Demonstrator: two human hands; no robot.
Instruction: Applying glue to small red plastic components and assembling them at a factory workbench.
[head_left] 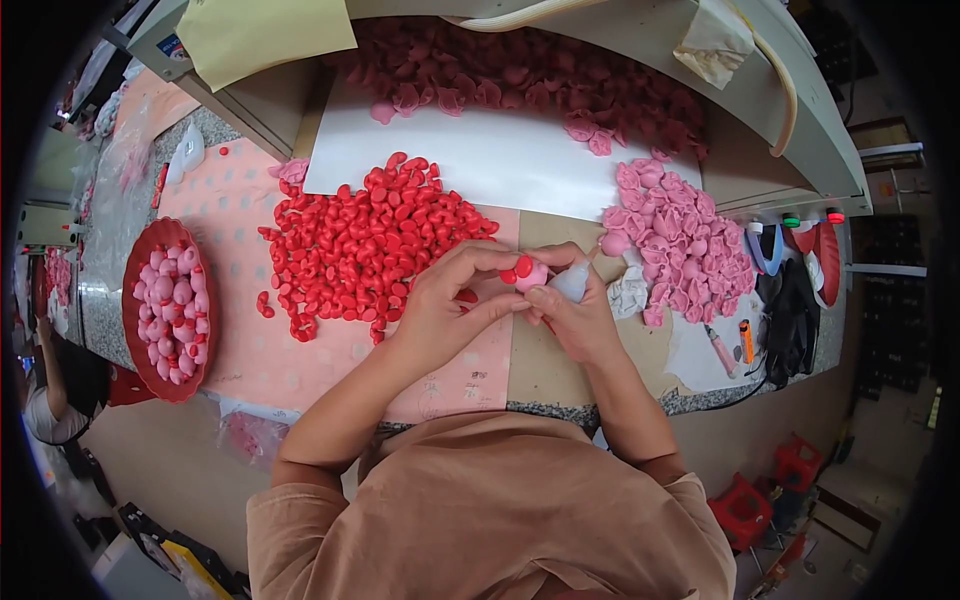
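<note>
In front of my chest, my left hand [443,303] is closed, its fingertips pinching a small pink rounded piece with red parts [527,272]. Close against it, my right hand [583,318] is wrapped round a small translucent white squeeze bottle [571,282], and its fingertips also touch the pink piece. A heap of glossy red curved parts [350,245] lies beyond my left hand. Past my right hand is a pile of pink thin-edged pieces [690,245]. At the far left, a red scalloped bowl [139,362] holds pink pieces with red parts joined on.
A grey open-fronted cabinet [835,165] arches over the back, with more pink pieces [540,80] on white sheeting inside. To the right lie a crumpled tissue [628,292], an orange tool [746,342] and a black bag [793,320]. Another person [55,385] is at far left.
</note>
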